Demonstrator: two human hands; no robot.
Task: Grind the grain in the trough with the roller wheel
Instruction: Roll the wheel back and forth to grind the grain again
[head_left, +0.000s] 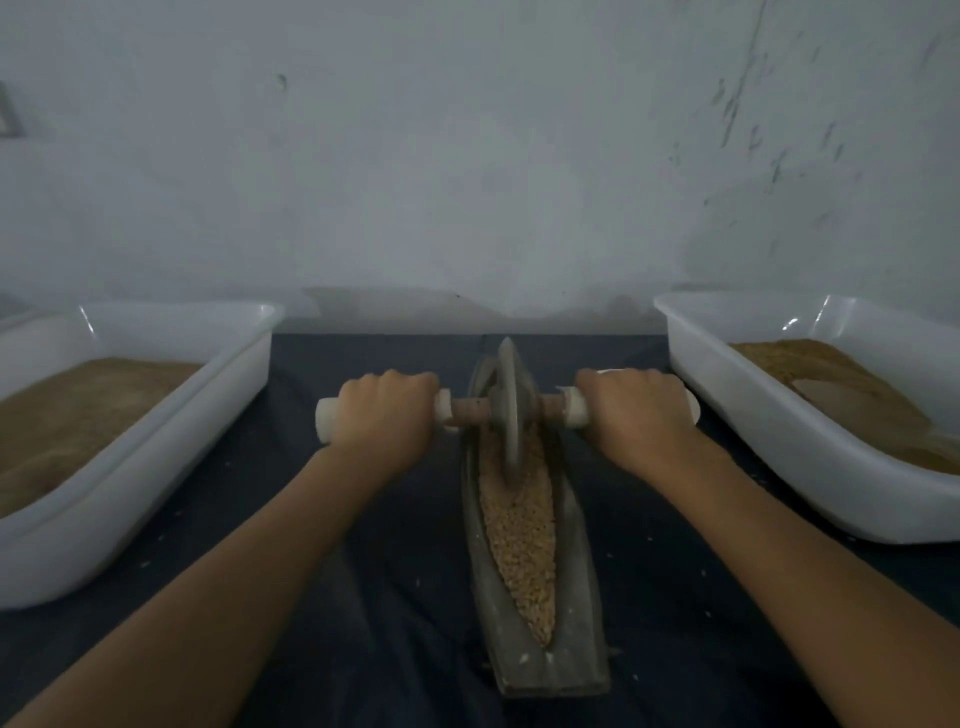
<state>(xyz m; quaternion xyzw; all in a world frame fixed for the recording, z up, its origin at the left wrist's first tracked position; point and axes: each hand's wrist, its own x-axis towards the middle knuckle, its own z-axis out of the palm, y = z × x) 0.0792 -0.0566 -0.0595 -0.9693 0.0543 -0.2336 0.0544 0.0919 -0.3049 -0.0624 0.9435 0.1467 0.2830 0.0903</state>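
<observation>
Left hand: the left hand (382, 415) wraps knuckles-up round the white left end of the handle (470, 410), fingers curled over the top, forearm stretched straight forward from the lower left.
Right hand: the right hand (636, 413) grips the white right end the same way, fist closed round it, wrist level, forearm reaching in from the lower right.
Wheel: the wheel (509, 402) stands upright on edge in the far half of the trough (566, 618), its rim sunk in the grain (519, 525).
Trough: long, narrow and boat-shaped, it lies lengthwise between the two arms on a dark cloth (363, 597).
Grain: pale kernels fill the groove from the wheel back to the near tip.
Left tub: a white tub (130, 467) beside the left arm holds brown meal.
Right tub: a white tub (779, 441) near the right hand holds brown meal, heaped toward its far side.
Backdrop: a scuffed pale wall (467, 156).
</observation>
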